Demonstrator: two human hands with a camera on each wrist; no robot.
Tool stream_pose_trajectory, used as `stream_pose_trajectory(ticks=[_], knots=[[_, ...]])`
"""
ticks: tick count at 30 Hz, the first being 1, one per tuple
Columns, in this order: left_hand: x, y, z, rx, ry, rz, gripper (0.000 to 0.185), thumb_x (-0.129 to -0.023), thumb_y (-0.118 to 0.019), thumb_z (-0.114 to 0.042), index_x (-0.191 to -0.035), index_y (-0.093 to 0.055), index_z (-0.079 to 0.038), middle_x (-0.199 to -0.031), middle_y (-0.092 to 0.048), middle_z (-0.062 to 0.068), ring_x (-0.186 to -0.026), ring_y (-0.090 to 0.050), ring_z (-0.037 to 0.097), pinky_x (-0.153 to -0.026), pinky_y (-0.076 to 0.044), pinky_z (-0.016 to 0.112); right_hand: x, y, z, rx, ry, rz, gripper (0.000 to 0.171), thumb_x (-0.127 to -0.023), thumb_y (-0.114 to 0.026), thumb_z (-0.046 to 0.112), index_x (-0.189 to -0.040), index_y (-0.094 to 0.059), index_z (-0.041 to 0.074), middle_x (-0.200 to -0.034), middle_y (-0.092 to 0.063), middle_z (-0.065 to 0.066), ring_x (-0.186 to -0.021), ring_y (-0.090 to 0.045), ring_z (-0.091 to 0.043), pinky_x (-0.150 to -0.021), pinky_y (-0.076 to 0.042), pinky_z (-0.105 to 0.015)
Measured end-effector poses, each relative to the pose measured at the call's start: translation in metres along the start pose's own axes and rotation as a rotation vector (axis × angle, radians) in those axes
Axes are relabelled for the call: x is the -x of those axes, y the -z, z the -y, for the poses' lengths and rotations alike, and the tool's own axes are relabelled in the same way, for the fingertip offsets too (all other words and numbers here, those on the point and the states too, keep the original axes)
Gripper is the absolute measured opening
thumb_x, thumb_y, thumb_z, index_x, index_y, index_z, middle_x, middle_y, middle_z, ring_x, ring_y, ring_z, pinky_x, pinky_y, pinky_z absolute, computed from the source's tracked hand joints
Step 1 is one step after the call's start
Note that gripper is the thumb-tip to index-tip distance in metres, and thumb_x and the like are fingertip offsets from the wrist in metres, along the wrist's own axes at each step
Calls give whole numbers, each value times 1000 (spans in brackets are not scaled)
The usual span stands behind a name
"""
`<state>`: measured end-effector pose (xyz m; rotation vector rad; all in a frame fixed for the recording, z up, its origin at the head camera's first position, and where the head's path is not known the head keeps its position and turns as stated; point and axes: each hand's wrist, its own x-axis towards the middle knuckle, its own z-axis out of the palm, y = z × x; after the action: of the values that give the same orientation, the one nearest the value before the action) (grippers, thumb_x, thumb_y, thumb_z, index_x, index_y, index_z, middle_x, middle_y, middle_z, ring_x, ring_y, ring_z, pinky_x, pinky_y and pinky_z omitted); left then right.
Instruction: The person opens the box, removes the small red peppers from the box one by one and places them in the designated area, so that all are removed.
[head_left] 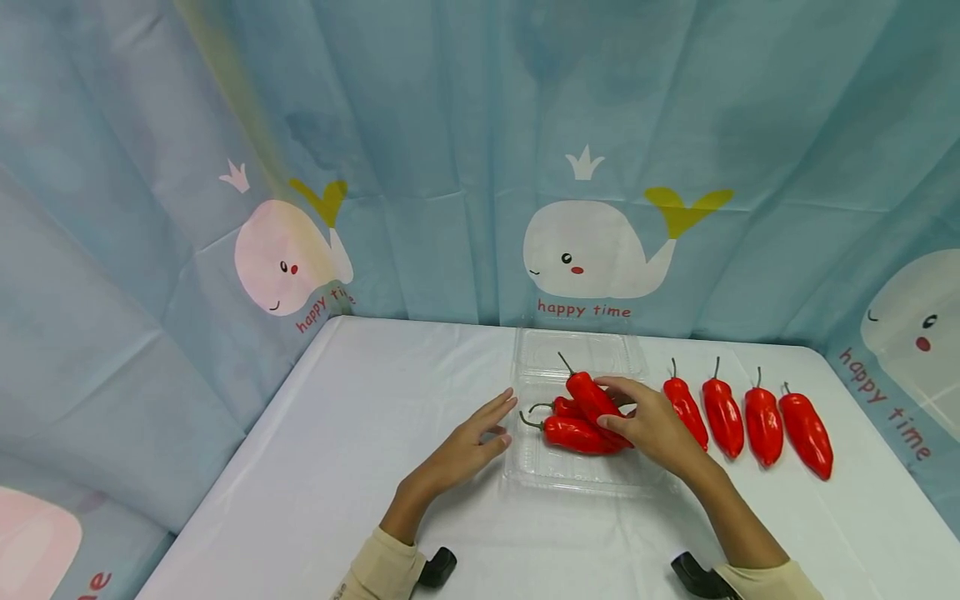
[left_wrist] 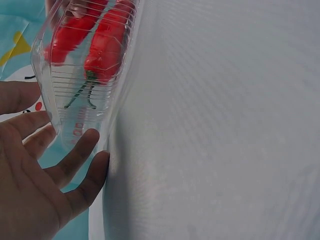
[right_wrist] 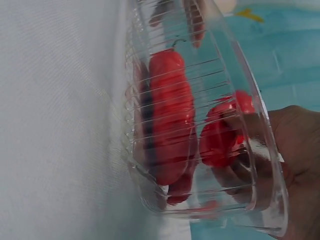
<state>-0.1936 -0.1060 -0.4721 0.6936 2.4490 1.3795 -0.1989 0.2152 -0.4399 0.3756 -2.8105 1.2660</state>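
Right hand (head_left: 651, 425) pinches a red pepper (head_left: 594, 398) over the clear tray (head_left: 581, 477), mid worktop, w/ two peppers already inside. Left hand (head_left: 467, 443) is flat, fingers apart, touching the tray's left wall. Risk: the pepper lands on the pile and rolls out, or the light tray slides. Four spare peppers (head_left: 763, 423) lie right. White worktop (head_left: 360, 450), whale-print curtain (head_left: 585, 250) behind.

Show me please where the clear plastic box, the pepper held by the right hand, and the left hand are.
clear plastic box (head_left: 570, 477): head view, near front rim.
held pepper (head_left: 588, 393): head view, upper body of it.
left hand (head_left: 467, 446): head view, back of hand.
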Motion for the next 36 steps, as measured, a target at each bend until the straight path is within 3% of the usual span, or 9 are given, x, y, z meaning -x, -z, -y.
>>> stream_pose_trajectory(ticks=[11,28,36], knots=[[0,-1,1,4,0,-2,62,-111,-51,-22,-169,-31,-16,-177,-18,-8,-137,-58,29,-117,-43,60,8,10,4,-36,-44,-21,73,-90,-85,20,-155,-53,12,-130,-69,-20,-116,-69,-41,-80,-66,-46],[1,-1,-1,-8,0,-4,61,-111,-51,-22,-169,-31,-17,-178,-19,-7,-136,-59,28,-116,-44,59,31,38,6,-117,-80,-29,82,-90,-85,24,-160,-45,9,-134,-65,-24,-117,-68,-42,-78,-66,-44],[1,0,-1,-5,2,-3,61,-111,-51,-21,-169,-31,-16,-178,-18,-6,-137,-59,30,-116,-44,60,44,49,2,-128,-93,-26,84,-91,-85,29,-161,-43,14,-135,-62,-22,-117,-66,-40,-77,-66,-37]])
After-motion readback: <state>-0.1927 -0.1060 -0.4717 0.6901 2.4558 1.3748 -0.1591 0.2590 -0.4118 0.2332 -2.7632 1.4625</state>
